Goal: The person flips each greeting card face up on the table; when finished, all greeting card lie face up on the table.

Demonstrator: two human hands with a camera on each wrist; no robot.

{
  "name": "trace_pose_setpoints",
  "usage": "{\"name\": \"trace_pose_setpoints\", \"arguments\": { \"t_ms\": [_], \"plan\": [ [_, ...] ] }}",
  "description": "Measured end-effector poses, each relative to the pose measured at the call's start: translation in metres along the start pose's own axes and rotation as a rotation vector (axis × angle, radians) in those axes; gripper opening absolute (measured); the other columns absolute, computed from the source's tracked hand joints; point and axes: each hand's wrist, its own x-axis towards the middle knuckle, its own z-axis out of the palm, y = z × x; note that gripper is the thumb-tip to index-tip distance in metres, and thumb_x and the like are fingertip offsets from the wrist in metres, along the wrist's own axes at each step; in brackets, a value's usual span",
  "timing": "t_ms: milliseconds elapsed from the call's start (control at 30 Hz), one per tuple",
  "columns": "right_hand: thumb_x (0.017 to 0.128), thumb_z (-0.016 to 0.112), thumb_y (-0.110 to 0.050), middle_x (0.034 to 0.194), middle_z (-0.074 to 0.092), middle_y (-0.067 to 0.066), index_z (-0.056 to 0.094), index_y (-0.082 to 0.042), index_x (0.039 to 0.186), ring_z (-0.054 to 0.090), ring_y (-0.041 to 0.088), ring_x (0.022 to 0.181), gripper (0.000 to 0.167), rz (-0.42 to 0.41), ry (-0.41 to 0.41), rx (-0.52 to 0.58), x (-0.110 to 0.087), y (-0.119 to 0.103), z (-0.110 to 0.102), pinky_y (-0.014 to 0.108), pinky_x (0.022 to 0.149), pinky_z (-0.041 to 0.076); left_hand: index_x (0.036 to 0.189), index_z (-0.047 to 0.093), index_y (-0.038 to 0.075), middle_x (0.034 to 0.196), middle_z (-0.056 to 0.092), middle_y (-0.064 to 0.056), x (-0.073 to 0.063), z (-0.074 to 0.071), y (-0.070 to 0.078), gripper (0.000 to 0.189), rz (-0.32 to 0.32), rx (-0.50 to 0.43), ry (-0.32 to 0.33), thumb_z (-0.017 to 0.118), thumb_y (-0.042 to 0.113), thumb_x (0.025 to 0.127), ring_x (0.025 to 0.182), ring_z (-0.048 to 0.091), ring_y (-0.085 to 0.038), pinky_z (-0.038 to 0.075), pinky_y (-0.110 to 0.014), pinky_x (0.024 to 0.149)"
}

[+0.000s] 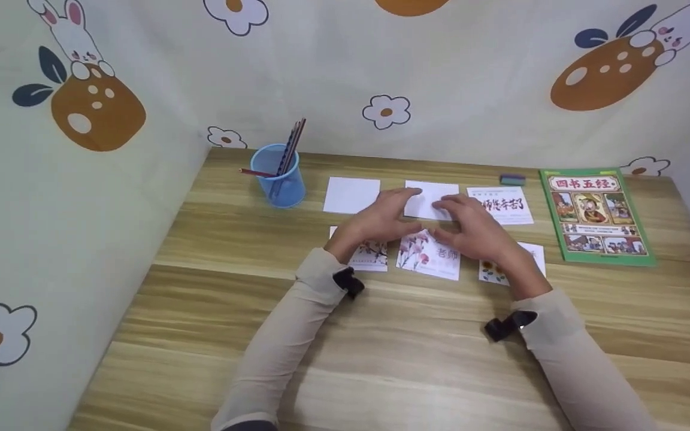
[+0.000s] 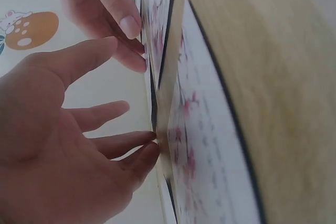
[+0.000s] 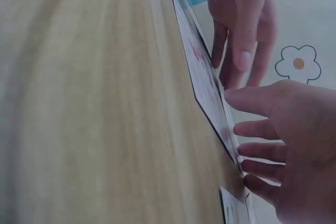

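Observation:
My left hand (image 1: 384, 219) and right hand (image 1: 475, 230) reach over the middle of a layout of cards, thumbs facing each other and fingers spread. Between them lie a blank white card (image 1: 430, 206) in the back row and a pink-flower card (image 1: 429, 255) in front. In the left wrist view, the left hand (image 2: 68, 135) has its lower fingertips at the cards' edge. The right hand's fingertips (image 3: 253, 182) are close to the cards in the right wrist view; contact is unclear. Neither hand grips anything. The left hand partly covers a blossom card (image 1: 374, 258), the right a sunflower card (image 1: 492, 272).
Another blank card (image 1: 352, 194) lies back left, a lettered card (image 1: 510, 206) back right. A blue mesh cup (image 1: 285, 190) with pencils stands at left. A small blue-green block (image 1: 512, 179) and a green-bordered book (image 1: 598, 216) lie at right. A patterned cloth (image 1: 321, 72) hangs behind the table.

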Motion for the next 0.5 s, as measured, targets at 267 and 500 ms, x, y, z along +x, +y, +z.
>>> {"name": "trace_pose_setpoints", "arguments": {
  "t_ms": [267, 500],
  "plan": [
    [0.092, 0.084, -0.052, 0.162, 0.051, 0.028, 0.046, -0.001, 0.161, 0.045, 0.049, 0.152, 0.093, 0.098, 0.058, 0.018, 0.0, -0.007, 0.0, 0.066, 0.125, 0.038, 0.161, 0.048, 0.011, 0.164, 0.052, -0.016, -0.004, -0.002, 0.014, 0.059, 0.186, -0.314, 0.157, 0.069, 0.02, 0.107, 0.142, 0.061, -0.032, 0.051, -0.037, 0.12],
    [0.1, 0.076, -0.039, 0.143, 0.068, 0.025, 0.06, -0.001, 0.148, 0.062, 0.048, 0.137, 0.063, 0.156, 0.125, 0.027, 0.0, -0.012, -0.002, 0.064, 0.114, 0.049, 0.159, 0.048, 0.005, 0.161, 0.054, -0.018, -0.005, 0.004, 0.03, 0.057, 0.312, -0.405, 0.114, 0.068, 0.013, 0.107, 0.132, 0.068, -0.032, 0.057, -0.03, 0.112]
  ]
}}
